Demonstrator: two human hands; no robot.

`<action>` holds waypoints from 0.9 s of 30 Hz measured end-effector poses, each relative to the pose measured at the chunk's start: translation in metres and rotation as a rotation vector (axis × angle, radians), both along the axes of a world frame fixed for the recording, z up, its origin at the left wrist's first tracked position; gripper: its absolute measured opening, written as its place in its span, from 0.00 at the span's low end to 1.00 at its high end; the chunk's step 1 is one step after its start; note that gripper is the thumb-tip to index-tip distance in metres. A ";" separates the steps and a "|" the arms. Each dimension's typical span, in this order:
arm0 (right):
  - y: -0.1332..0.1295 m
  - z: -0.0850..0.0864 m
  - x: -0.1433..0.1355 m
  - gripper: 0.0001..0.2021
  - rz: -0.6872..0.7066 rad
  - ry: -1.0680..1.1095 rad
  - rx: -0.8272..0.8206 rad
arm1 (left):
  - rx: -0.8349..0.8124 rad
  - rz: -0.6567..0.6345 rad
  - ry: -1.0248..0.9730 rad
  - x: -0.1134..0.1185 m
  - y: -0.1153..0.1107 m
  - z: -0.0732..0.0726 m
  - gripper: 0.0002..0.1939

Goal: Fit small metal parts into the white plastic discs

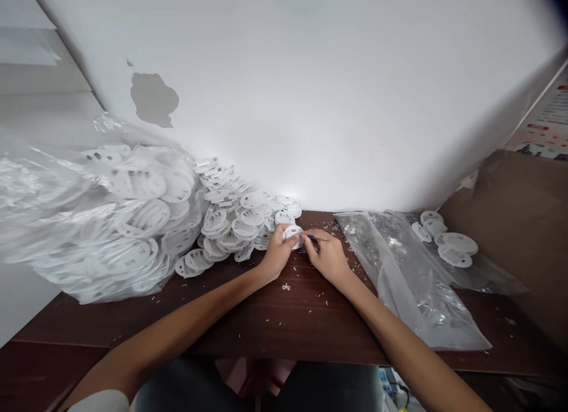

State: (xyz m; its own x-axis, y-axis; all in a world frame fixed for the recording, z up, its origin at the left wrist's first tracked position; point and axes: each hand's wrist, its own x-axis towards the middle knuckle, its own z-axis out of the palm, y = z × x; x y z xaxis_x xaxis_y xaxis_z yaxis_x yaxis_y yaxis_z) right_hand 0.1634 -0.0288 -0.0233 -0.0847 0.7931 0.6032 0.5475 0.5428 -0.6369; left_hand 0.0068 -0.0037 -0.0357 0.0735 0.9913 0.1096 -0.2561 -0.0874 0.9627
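My left hand [278, 255] is closed on the edge of a white plastic disc [290, 230] with small slots in it. Close against it on the right, my right hand [327, 255] pinches a thin, dark, pen-like tool [316, 238], whose inner end lies at the disc; its exact kind is too small to make out. Fingers of both hands cover part of the disc. A heap of similar slotted discs [244, 222] lies just left of my hands. Below them on the brown table [310, 323] rests a small pale plastic piece [286, 287].
A big clear bag [110, 240] full of discs stands at the left. To the right lies a flat plastic bag [399, 270] with small shiny bits, several discs [457, 246] beside it. Tiny scraps dot the table. A white wall [310, 104] rises behind; a cardboard box [519, 222] borders the right.
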 end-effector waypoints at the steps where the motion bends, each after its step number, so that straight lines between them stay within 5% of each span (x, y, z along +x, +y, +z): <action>1: -0.001 0.000 0.000 0.10 0.004 -0.025 -0.007 | 0.021 0.023 0.044 0.000 0.000 0.000 0.14; 6: -0.003 0.013 0.009 0.12 -0.020 -0.082 -0.060 | -0.028 -0.045 0.070 0.000 0.002 0.002 0.17; 13: 0.017 0.024 0.050 0.13 -0.230 0.058 -0.008 | -0.144 -0.194 -0.005 -0.001 0.004 0.012 0.25; 21: 0.034 0.011 0.067 0.15 -0.030 -0.059 -0.129 | -0.225 -0.224 -0.172 -0.010 0.005 0.029 0.20; 27: 0.041 0.015 0.088 0.10 -0.143 -0.212 -0.250 | -0.273 -0.320 -0.226 -0.011 -0.001 0.038 0.19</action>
